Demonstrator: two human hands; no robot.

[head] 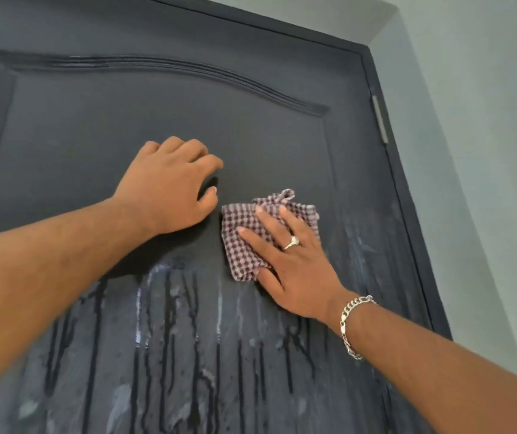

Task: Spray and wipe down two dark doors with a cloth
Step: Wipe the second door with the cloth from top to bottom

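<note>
A dark grey panelled door [125,114] fills the view, seen from below. Wet streaks and pale smears run down its lower part [169,339]. My right hand [288,261], with a ring and a wrist chain, presses a checked purple-and-white cloth [241,227] flat against the door panel with straight fingers. To the left of the cloth, my left hand [169,186] rests on the door with its fingers bent and holds nothing that I can see. The two hands are close but apart.
The door frame [385,170] runs down the right side with a metal hinge [380,119] on it. A pale grey-green wall [485,151] stands to the right of the frame. A raised arched moulding [188,70] crosses the upper door.
</note>
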